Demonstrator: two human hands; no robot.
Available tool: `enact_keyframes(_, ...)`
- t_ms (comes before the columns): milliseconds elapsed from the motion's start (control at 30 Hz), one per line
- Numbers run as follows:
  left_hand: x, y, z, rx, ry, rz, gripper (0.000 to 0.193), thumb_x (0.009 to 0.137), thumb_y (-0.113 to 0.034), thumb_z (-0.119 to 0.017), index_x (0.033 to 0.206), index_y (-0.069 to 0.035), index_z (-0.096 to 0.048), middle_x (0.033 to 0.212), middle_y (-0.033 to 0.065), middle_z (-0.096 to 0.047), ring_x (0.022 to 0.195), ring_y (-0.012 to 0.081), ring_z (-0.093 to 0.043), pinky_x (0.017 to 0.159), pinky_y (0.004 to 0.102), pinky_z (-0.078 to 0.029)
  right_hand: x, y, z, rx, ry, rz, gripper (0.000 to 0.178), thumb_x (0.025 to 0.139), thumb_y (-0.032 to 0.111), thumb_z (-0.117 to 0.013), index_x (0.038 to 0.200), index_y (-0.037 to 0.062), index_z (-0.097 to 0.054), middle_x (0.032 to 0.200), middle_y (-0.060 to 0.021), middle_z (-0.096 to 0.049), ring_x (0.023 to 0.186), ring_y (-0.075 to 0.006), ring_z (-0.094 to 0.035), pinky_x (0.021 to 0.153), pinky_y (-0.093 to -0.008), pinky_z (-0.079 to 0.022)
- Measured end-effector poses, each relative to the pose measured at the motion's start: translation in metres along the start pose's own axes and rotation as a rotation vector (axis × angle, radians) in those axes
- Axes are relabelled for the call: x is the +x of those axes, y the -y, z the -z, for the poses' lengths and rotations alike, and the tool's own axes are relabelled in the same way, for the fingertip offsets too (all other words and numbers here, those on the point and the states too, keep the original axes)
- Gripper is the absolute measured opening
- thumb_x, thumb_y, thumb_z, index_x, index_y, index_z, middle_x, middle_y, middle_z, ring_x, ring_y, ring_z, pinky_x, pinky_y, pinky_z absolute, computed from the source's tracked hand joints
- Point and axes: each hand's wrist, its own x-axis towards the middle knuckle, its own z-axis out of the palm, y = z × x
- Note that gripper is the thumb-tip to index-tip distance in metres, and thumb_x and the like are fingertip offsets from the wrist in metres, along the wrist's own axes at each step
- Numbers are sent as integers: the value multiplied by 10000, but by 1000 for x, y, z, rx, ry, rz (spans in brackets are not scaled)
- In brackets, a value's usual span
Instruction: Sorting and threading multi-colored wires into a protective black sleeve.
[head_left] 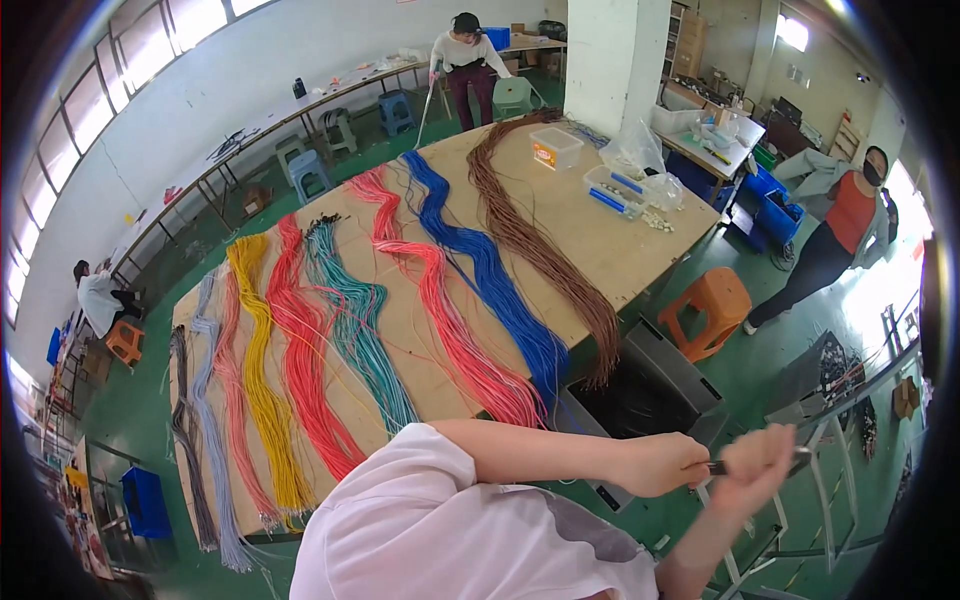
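My left hand (655, 464) is closed, its arm stretched to the right across the near side of the table. My right hand (755, 465) is also closed but smeared by motion. Between them runs a short dark rod-like item (716, 467), its kind unclear; it shows again beyond my right fingers. Both hands are off the table, to its right, near a grey open bin (650, 390). Long bundles of wire lie across the wooden table (440, 375): yellow wires (262, 370), red wires (305, 365), teal wires (365, 330), blue wires (480, 265) and brown wires (540, 245) among them.
A clear plastic box (556, 147) and a tray with blue items (615, 192) sit at the table's far right. An orange stool (708, 312) stands beyond the bin. Metal framing (830, 480) is beside my right hand. One person (468, 65) stands behind the table, another (848, 220) at right.
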Motion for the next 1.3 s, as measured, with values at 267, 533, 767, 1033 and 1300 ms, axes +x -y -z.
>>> enact_keyframes(267,-9,31,0,-24,38,-47,281,846,-206,-392,742,11,-536,616,111,-498,579,224,-495,560,334,-392,-13,37,1,101,-155,297,376,919,248,-304,561,138,-265,422,28,-198,338,-52,-138,305,-210,-126)
enact_keyframes(533,-10,16,2,32,-11,-145,244,835,-183,-421,738,15,-525,662,156,-541,627,281,-532,578,357,-405,-9,10,-5,3,120,42,365,920,229,-285,572,122,-264,467,22,-209,369,-65,-171,336,-215,-167)
enact_keyframes(767,5,13,12,139,16,-280,198,836,-164,-460,858,29,-500,727,222,-520,672,373,-500,579,394,-391,-6,-29,-18,106,-248,-13,406,904,272,-314,523,132,-287,405,27,-216,334,-72,-166,318,-225,-153)
enact_keyframes(1033,-6,32,40,238,17,68,146,847,-106,-448,798,23,-497,664,156,-506,596,218,-461,575,306,-398,11,-52,-15,80,-238,37,398,881,319,-327,538,118,-319,413,-9,-267,364,-130,-234,393,-282,-256)
enact_keyframes(1300,-27,42,41,269,136,128,138,820,-128,-521,816,10,-516,625,116,-501,589,122,-438,552,266,-392,-14,-66,-10,29,-136,-223,428,885,377,-311,551,110,-335,417,-5,-245,369,-117,-198,381,-264,-178)
